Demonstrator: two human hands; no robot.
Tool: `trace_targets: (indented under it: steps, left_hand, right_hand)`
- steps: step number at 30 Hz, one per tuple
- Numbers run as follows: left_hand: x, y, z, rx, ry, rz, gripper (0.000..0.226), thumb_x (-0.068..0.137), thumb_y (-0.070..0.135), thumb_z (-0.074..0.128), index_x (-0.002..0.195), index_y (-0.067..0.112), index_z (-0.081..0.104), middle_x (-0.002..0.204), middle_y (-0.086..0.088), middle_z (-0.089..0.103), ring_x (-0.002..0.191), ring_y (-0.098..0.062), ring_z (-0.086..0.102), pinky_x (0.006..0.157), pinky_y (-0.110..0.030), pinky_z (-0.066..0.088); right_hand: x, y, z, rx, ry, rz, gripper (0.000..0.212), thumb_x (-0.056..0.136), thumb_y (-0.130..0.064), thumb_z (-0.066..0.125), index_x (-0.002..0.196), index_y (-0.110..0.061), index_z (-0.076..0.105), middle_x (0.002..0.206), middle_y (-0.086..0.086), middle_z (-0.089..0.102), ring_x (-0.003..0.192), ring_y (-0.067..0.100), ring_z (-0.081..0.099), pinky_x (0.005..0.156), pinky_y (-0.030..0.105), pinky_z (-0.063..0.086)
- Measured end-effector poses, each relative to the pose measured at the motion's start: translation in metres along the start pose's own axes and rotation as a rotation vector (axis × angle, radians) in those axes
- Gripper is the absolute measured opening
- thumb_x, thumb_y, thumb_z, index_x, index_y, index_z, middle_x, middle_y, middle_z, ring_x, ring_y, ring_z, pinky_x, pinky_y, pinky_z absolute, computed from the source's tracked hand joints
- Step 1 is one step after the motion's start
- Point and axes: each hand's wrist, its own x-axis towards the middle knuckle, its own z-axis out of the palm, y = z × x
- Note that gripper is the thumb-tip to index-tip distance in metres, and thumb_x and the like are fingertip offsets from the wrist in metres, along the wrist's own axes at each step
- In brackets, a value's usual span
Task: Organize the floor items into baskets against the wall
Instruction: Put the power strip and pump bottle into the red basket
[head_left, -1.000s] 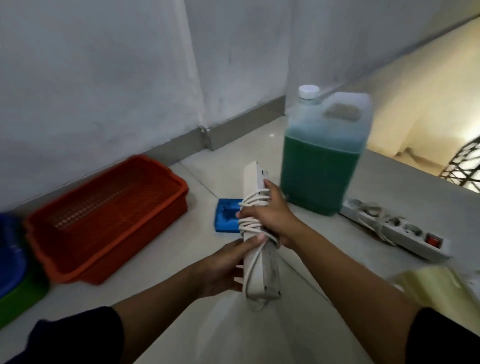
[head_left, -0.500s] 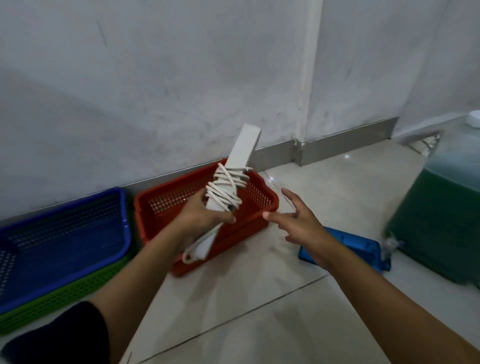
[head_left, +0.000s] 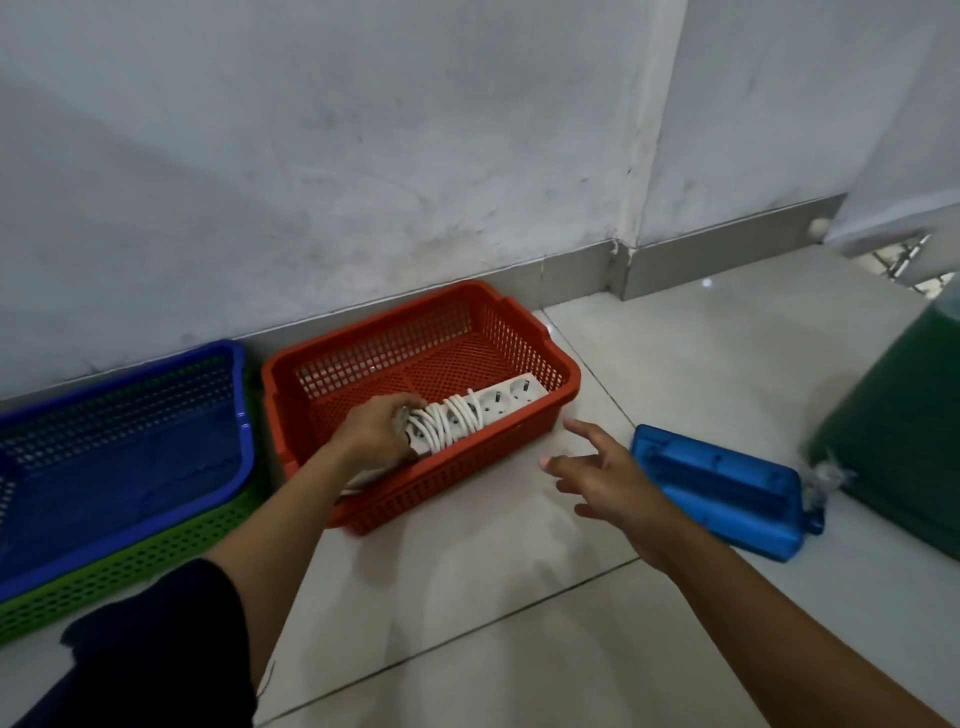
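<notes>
At the bottom of the view, the 2 forearms reach forward over the pale tiled floor (head_left: 467, 623), and a dark sleeve (head_left: 156, 649) covers the left upper arm. The right hand (head_left: 608, 480) hovers above the tiles with its fingers (head_left: 584, 430) spread and nearly straight; it holds nothing and touches nothing. I judge that it waits here for the next item, because the blue plastic case (head_left: 727, 491) lies just beside it on the floor. Behind this case, at the right edge, stands a container of green liquid (head_left: 898, 441), only partly in view.

A little farther, the left hand (head_left: 382, 434) is lowered into the red basket (head_left: 563, 374). It rests on the near end of the white power strip (head_left: 488, 413), with the fingers curled around it where the white cord (head_left: 441, 421) is wound; whether the grip is already loosening, I cannot tell. The strip lies flat along the front wall of the basket, sockets facing up, so it seems placed and only the release is left.

To the left, 1 blue basket (head_left: 239, 395) sits nested in 1 green basket (head_left: 130, 566), just beside the red one. All 3 baskets stand against the grey wall (head_left: 363, 156), probably to keep the floor free for walking.
</notes>
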Motion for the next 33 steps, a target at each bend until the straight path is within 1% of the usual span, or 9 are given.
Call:
trace_targets:
  steps: [3,7,10,12,16,22,26,30,33]
  left_hand:
    - [0.004,0.007,-0.002,-0.067,-0.047,-0.077,0.044,0.083,0.023,0.065,0.127,0.021,0.059,0.135,-0.005,0.057,0.117,-0.021,0.055,0.099,-0.025,0.04]
    - [-0.007,0.045,0.011,0.013,0.053,-0.093,0.062,0.092,0.047,0.04,0.147,0.02,0.03,0.15,-0.019,0.038,0.135,-0.038,0.039,0.113,-0.04,0.032]
    - [-0.035,0.101,0.032,0.085,0.215,0.111,0.062,0.093,0.047,0.04,0.147,0.018,0.029,0.146,-0.024,0.035,0.134,-0.041,0.035,0.112,-0.046,0.027]
    - [-0.059,0.141,0.048,0.091,0.242,0.281,0.06,0.092,0.044,0.045,0.144,0.017,0.032,0.146,-0.019,0.036,0.134,-0.036,0.036,0.112,-0.045,0.027]
    - [-0.104,0.208,0.099,0.011,-0.015,0.455,0.062,0.092,0.046,0.046,0.143,0.016,0.03,0.145,-0.015,0.038,0.132,-0.03,0.041,0.11,-0.04,0.034]
    - [-0.177,0.272,0.175,0.046,-0.408,0.597,0.063,0.092,0.052,0.044,0.143,0.019,0.027,0.146,-0.011,0.037,0.131,-0.029,0.043,0.11,-0.043,0.034]
    - [-0.207,0.289,0.203,0.155,-0.567,0.638,0.064,0.092,0.054,0.04,0.144,0.022,0.023,0.148,-0.009,0.036,0.131,-0.026,0.044,0.11,-0.045,0.033]
    - [-0.222,0.289,0.218,0.158,-0.667,0.61,0.064,0.091,0.054,0.043,0.144,0.022,0.024,0.149,-0.01,0.037,0.132,-0.026,0.044,0.11,-0.046,0.035]
    - [-0.226,0.283,0.221,0.164,-0.696,0.588,0.062,0.092,0.052,0.043,0.143,0.022,0.025,0.147,-0.009,0.04,0.131,-0.025,0.044,0.109,-0.044,0.037]
  right_hand:
    - [-0.002,0.006,-0.003,-0.026,0.005,0.02,0.059,0.087,-0.032,0.065,0.139,-0.036,0.038,0.102,-0.001,0.058,0.109,0.021,0.057,0.102,0.045,0.046]
    - [-0.018,0.012,-0.017,-0.053,0.026,0.017,0.059,0.086,-0.035,0.066,0.138,-0.035,0.039,0.105,0.0,0.062,0.105,0.018,0.058,0.099,0.039,0.047]
    - [-0.042,0.026,-0.04,-0.04,0.077,0.005,0.06,0.086,-0.032,0.066,0.14,-0.03,0.038,0.102,0.002,0.064,0.1,0.015,0.059,0.089,0.029,0.045]
    - [-0.058,0.039,-0.06,-0.068,0.134,0.022,0.064,0.085,-0.033,0.067,0.142,-0.028,0.037,0.112,0.004,0.064,0.106,0.016,0.058,0.09,0.028,0.044]
    - [-0.091,0.072,-0.114,-0.238,0.314,0.072,0.069,0.085,-0.037,0.066,0.145,-0.027,0.033,0.138,0.006,0.05,0.123,0.02,0.051,0.095,0.026,0.041]
    - [-0.159,0.129,-0.19,-0.55,0.642,0.333,0.077,0.081,-0.046,0.063,0.146,-0.029,0.026,0.142,0.016,0.04,0.13,0.036,0.038,0.104,0.043,0.037]
    - [-0.204,0.159,-0.205,-0.691,0.654,0.497,0.083,0.079,-0.046,0.064,0.146,-0.024,0.021,0.141,0.02,0.033,0.128,0.038,0.036,0.103,0.04,0.035]
    - [-0.222,0.177,-0.192,-0.845,0.628,0.45,0.084,0.078,-0.032,0.067,0.146,-0.022,0.018,0.137,0.018,0.032,0.125,0.035,0.036,0.099,0.036,0.036]
    - [-0.224,0.183,-0.188,-0.908,0.646,0.429,0.07,0.077,-0.028,0.066,0.136,-0.012,0.032,0.133,0.02,0.032,0.122,0.035,0.036,0.097,0.035,0.035]
